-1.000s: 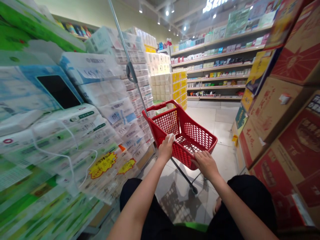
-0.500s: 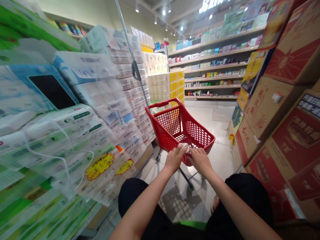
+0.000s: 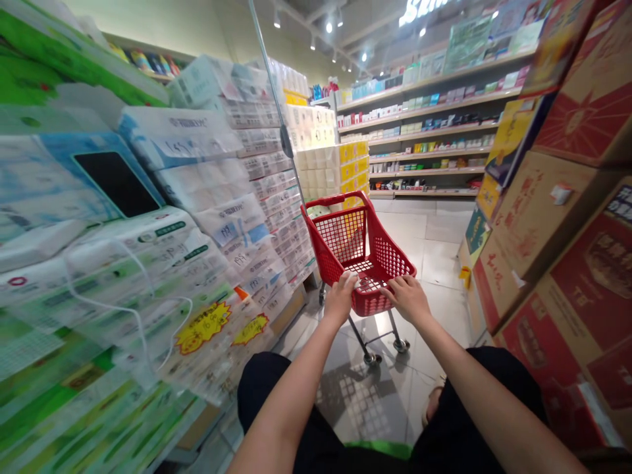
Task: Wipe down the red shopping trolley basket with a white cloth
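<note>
A small red shopping cart (image 3: 324, 249) with perforated basket walls stands right in front of my knees, its handle and tall metal pole on the far side. My left hand (image 3: 340, 300) is closed at the near left corner of the rim, around a small white wad (image 3: 352, 276) that looks like tissue or cloth; most of it is hidden by the fingers. Over the near right part of the rim curl the fingers of my right hand (image 3: 409, 299), gripping the cart. Between the hands, the basket floor shows nothing lying on it.
Stacked tissue packs (image 3: 207, 178) rise on the left, with a dark-screened device (image 3: 117, 184) and a white cable (image 3: 133, 307) on them. Cardboard boxes (image 3: 548, 204) line the right side. Stocked shelves (image 3: 424, 141) stand beyond the tiled floor (image 3: 419, 230).
The cart has swivelled, so its near end faces me more squarely. My hands were close together at the rim; now they are apart, the right one further right, and the white wad is with the left.
</note>
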Available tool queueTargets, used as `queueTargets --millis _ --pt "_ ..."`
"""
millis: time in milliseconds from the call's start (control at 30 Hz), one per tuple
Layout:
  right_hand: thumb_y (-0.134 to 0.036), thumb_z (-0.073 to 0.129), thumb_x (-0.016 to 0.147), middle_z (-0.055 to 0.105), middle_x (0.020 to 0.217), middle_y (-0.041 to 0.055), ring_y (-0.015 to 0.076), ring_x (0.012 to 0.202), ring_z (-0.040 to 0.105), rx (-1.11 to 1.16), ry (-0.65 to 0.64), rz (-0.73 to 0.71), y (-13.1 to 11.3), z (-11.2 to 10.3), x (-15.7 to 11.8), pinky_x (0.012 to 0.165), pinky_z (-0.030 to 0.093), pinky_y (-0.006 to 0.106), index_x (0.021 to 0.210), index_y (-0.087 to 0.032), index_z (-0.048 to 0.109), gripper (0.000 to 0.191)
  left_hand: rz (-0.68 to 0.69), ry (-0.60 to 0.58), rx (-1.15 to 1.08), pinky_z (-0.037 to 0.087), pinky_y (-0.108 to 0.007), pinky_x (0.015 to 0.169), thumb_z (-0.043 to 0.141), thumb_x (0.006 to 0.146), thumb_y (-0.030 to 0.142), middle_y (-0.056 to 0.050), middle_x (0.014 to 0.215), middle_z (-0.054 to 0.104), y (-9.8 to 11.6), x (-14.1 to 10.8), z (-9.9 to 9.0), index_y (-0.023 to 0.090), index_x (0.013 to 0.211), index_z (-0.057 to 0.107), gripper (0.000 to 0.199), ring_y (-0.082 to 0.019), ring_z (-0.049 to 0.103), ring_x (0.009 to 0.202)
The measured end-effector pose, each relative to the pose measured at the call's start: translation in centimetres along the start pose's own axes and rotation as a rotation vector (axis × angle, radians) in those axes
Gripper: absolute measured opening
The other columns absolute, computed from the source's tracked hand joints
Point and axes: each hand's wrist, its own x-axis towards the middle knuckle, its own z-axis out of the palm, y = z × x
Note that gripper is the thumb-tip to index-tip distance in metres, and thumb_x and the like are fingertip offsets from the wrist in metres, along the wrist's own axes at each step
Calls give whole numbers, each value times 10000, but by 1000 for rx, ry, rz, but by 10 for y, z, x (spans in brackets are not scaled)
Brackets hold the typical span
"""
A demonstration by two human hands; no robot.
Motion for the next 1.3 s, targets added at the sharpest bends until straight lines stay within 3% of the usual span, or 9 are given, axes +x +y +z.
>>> queueTargets --millis 100,233,400,667,800,933,1067,1167,1300 --pt "-499 380 967 650 1003 71 252 1040 473 8 -17 -38 -20 -2 -2 956 322 403 1123 -239 636 398 -29 63 -80 469 -393 1016 412 906 88 0 1516 319 -8 -7 -2 365 1397 399 564 -212 481 1243" --pt "-463 393 963 609 1241 50 248 1091 463 32 -46 -113 -43 -7 -8 996 297 421 1451 -304 393 513 -53 135 -137 413 -384 1093 446 828 22 -59 1495 327 -4 -32 0 288 1418 398 649 -225 383 1359" --pt "-439 415 949 469 1458 47 273 1157 456 57 -48 -140 -67 -9 -14 1044 275 469 1527 -291 232 624 -16 96 -127 462 -352 1051 470 816 44 -82 1492 314 2 -55 -4 272 1467 313 707 -223 421 1331" --pt "-321 389 956 255 1581 19 223 1428 255 40 -52 -225 -26 -11 -18 1176 147 478 1551 -270 74 675 -51 32 -21 520 -322 949 481 832 70 -48 1447 385 -29 -48 -25 329 1451 316 691 -209 517 1218" --pt "-311 435 916 291 1567 40 234 1456 192 35 -47 -154 -27 -1 -16 1183 158 492 1550 -246 105 718 -136 109 -90 483 -362 1023 460 825 65 -106 1481 324 -2 -44 -4 248 1473 286 695 -238 446 1308" --pt "-303 461 875 305 1561 49 241 1469 134 66 -58 -100 -39 10 -16 1179 199 464 1541 -207 165 736 -41 99 -174 439 -374 1082 464 810 64 -129 1499 291 45 -37 16 218 1504 222 751 -257 321 1406" --pt "-245 447 853 346 1542 42 226 1457 182 74 -72 -146 -37 9 -19 1170 219 468 1546 -220 138 759 36 27 -171 526 -389 969 493 840 127 -139 1478 328 66 -32 19 242 1522 177 761 -283 438 1315" --pt "-177 433 831 325 1553 13 202 1456 191 67 -57 -159 -33 0 -23 1179 196 461 1547 -250 120 784 104 34 -73 548 -362 921 481 850 110 -107 1476 348 54 -39 10 291 1518 191 750 -253 494 1255" --pt "-153 431 826 324 1553 -6 198 1454 199 79 -57 -147 -34 -11 -28 1188 160 469 1544 -276 130 788 85 64 41 523 -324 955 463 856 79 -49 1472 383 14 -56 -10 352 1497 238 732 -199 526 1208"
